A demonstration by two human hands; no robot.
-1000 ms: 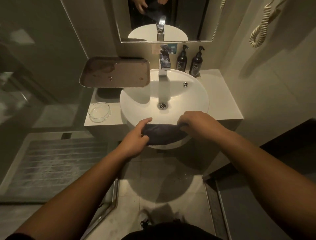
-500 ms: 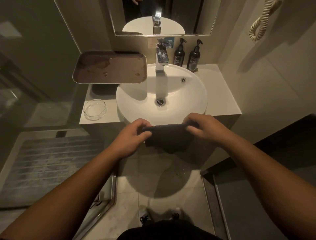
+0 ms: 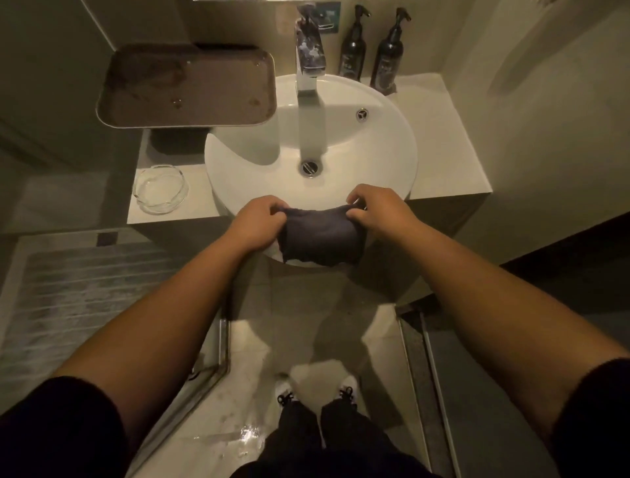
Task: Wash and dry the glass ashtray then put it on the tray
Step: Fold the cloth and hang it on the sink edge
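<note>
Mirror cut off at top edge, bottle labels too dim to read

ashtray: clear glass | cloth: matt fabric | basin: glossy

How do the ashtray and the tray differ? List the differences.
The ashtray is clear glass and round; the tray is brown and rectangular. The ashtray sits low on the counter; the tray stands raised above it. The ashtray is much smaller. Both lie left of the sink, untouched.
</note>
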